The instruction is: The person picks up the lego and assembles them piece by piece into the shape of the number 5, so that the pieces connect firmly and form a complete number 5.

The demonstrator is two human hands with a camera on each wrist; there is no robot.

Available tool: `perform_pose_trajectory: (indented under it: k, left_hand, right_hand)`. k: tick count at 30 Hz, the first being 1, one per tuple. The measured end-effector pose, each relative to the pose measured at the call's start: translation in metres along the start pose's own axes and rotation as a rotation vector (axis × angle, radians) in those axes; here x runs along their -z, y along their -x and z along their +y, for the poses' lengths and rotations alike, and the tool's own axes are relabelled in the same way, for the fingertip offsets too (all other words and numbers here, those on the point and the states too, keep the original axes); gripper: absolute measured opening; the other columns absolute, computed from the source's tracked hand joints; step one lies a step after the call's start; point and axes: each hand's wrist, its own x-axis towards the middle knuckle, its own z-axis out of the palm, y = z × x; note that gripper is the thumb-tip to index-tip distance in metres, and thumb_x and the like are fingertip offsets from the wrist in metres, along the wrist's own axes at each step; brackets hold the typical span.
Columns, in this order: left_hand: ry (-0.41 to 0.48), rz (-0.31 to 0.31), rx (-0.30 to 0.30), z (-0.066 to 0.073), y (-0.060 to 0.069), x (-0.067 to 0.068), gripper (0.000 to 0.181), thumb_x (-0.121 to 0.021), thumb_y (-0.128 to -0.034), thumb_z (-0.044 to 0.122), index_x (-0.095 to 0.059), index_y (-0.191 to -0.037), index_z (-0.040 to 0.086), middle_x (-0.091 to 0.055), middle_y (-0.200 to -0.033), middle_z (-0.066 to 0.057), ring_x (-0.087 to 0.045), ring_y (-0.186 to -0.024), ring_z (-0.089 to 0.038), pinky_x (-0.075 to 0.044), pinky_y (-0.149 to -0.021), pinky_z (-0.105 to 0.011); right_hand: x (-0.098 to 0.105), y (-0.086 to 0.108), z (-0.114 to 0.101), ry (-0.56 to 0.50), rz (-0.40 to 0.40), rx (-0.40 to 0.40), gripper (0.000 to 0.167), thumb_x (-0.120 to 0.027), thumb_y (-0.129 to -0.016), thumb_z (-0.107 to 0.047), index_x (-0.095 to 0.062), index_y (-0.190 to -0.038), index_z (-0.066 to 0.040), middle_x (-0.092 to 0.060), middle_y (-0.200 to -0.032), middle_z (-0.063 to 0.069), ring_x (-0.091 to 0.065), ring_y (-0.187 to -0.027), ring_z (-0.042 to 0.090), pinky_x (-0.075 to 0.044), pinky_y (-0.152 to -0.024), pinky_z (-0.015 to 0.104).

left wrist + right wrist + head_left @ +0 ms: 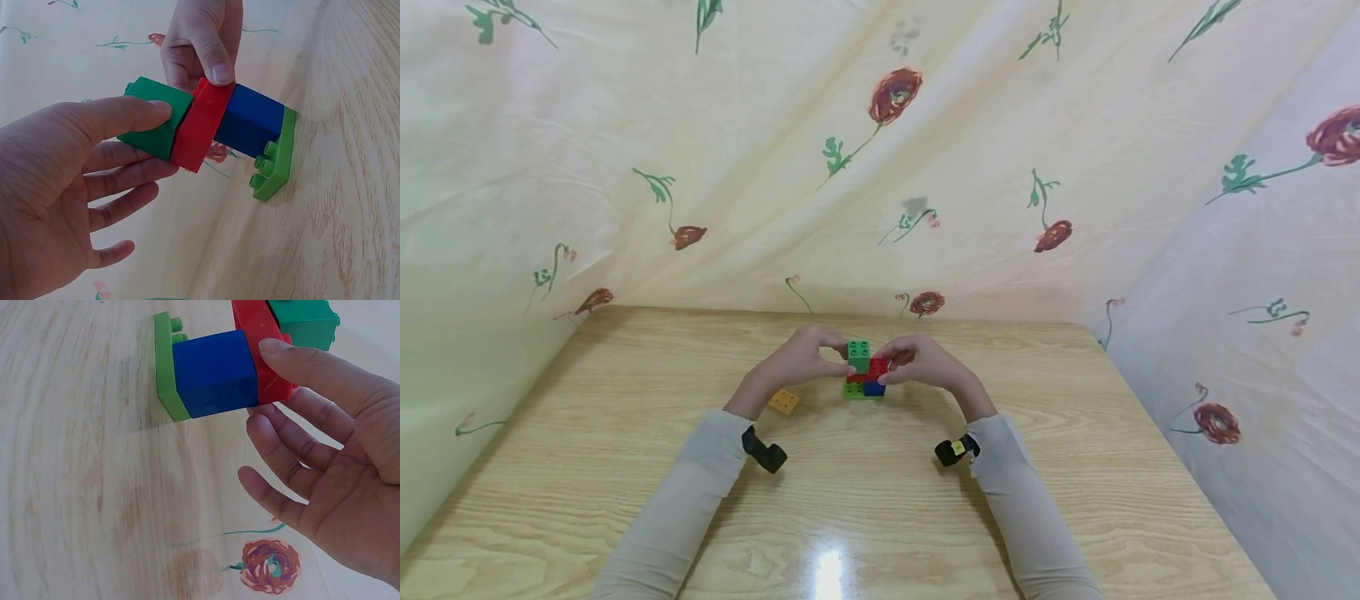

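A small stack of 4 toy blocks stands on the counter (pixel 887 492), midway between the person's 2 hands. At the bottom lies a flat light green plate (pixel 853 391), with a blue block (pixel 874 389) covering its right half and bare studs showing on its left half. A red block (pixel 877 367) sits across the top of the blue block and juts out to the left, over those bare studs, apart from them. On the red block's left end is a green block (pixel 858 357), its 4 top studs facing up; whether it is pressed fully down I cannot tell.

The left hand (pixel 796 358) pinches the green block between thumb and fingers, its other fingers spread below. The right hand (pixel 928 363) pinches the right end of the red block, thumb on the near face and a finger behind. The 2 hands are apart, with the blocks between them.

Near the left wrist, an orange block (pixel 784 402) lies on the counter, studs up. Both arms wear pale sleeves (pixel 681 508), with 1 black device (pixel 765 454) at each wrist. Behind the counter hangs cream cloth (pixel 760 150) with red flowers and green stems.
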Motion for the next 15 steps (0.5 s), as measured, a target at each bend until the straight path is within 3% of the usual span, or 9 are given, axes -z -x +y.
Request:
perform_pose_trajectory:
  k: [15]
  left_hand:
    - [0.014, 0.003, 0.024, 0.0008, 0.0006, 0.0002, 0.031, -0.078, -0.0902, 0.024, -0.077, -0.116, 0.009, -0.074, -0.114, -0.007, -0.059, -0.122, -0.031, -0.044, -0.107, -0.057]
  right_hand:
    - [-0.0004, -0.0003, 0.0007, -0.003, 0.001, 0.004, 0.032, -0.083, -0.085, -0.016, -0.076, -0.115, -0.009, -0.075, -0.105, 0.005, -0.064, -0.091, 0.019, -0.054, -0.089, 0.034]
